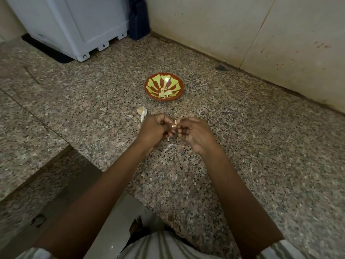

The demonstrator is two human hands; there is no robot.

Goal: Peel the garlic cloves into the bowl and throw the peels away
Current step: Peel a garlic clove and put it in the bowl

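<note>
Nearest, over the counter (242, 165) edge: both forearms reaching in. Just ahead, left hand (155, 127) and right hand (194, 131) close together above the granite, fingers curled, fingertips of both pinching one clove (175, 124) between them. Mid-peel, by the look of it. Too small and shaded to tell how much skin is left on it.

Just below the hands, on the counter: a few pale peels (169, 145). Just beyond the left hand: the rest of the bulb (142, 113), lying on its side. Farther on, well apart from the hands: the bowl (149, 85), with a small heap of peeled cloves (164, 93) inside.

Likely trouble:
- Losing the clove from so slight a pinch, probably slippery once bare, and seeing it roll off the near edge.
- Scattering the light peels with a forearm or a breath.
- Carrying a clinging flake into the bowl along with the clove.
- Knocking the bulb aside on the reach forward.

Around: a grey appliance (78, 25) at the back left, a dark blue thing (139, 19) in the corner beside it, the wall (242, 34) on the right. In the way of a reach to the bowl: only the bulb, and that off to the left of the line. Nowhere in view to throw the peels.
</note>
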